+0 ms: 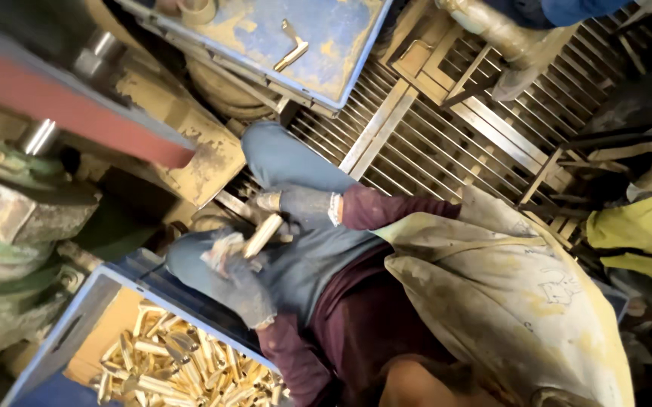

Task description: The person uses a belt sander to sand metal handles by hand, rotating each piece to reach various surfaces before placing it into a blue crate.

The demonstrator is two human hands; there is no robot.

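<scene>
Both gloved hands held one short brass piece [262,235] over the lap: the left hand [237,280] was closed around its lower end, and the right hand [299,205] seemed to pinch its upper end, though the glove hid the fingers. A firm, steady two-handed hold near the sanding belt [69,105] would probably serve best. The piece looked dull gold and tube-like, matching those in the blue crate [84,316] below.

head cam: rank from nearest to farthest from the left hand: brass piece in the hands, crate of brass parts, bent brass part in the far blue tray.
1. Brass piece, held by left hand and right hand.
2. Crate of brass parts, just beside the hand, lower left.
3. Bent brass part, top of view in the blue tray.
</scene>
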